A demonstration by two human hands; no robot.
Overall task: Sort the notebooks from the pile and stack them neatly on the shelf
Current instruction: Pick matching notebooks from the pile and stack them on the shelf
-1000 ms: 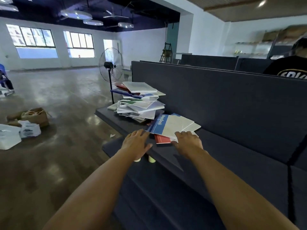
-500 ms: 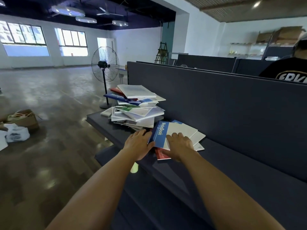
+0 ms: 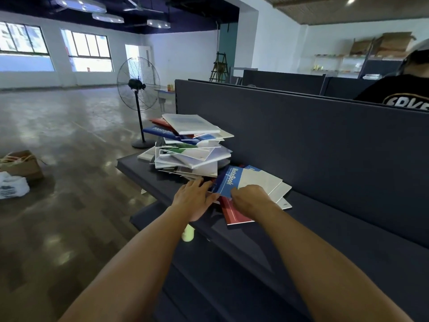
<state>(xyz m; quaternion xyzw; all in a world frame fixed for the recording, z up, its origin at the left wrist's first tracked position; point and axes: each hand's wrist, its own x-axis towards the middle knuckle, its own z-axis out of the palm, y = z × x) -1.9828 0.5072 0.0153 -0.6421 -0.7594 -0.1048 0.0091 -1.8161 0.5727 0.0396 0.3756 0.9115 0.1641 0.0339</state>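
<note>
Both bare forearms reach forward over the dark shelf (image 3: 325, 228), crossing a lower ledge of the same unit, under whose lip a pale rounded object (image 3: 188, 234) shows, too blurred to identify.

The left hand (image 3: 193, 201) lies palm down at the shelf's front edge, fingers straight and together, their tips against the left side of a small stack of notebooks (image 3: 255, 189); it holds nothing. The right hand (image 3: 249, 198) rests on top of that stack, its fingers curled down over the near edge of the top notebook; whether they pinch it or only press on it I cannot tell.

The top notebook has a white cover with a blue band reading "NoteBook". A red notebook (image 3: 234, 212) sticks out below it toward the front edge, and white covers fan out to the right. This stack sits on the shelf between its front edge and the upright back panel (image 3: 325, 140).

Just beyond, toward the shelf's left end, stands the untidy pile (image 3: 190, 149) of notebooks, white, blue, green and red, lying at mixed angles against the back panel.

Farther off a pedestal fan (image 3: 138, 89) stands on the glossy floor. At the left edge lie a cardboard box (image 3: 23, 165) and a white plastic bag (image 3: 12, 187). Behind the panel at far right is a person in a black shirt (image 3: 399, 91).
</note>
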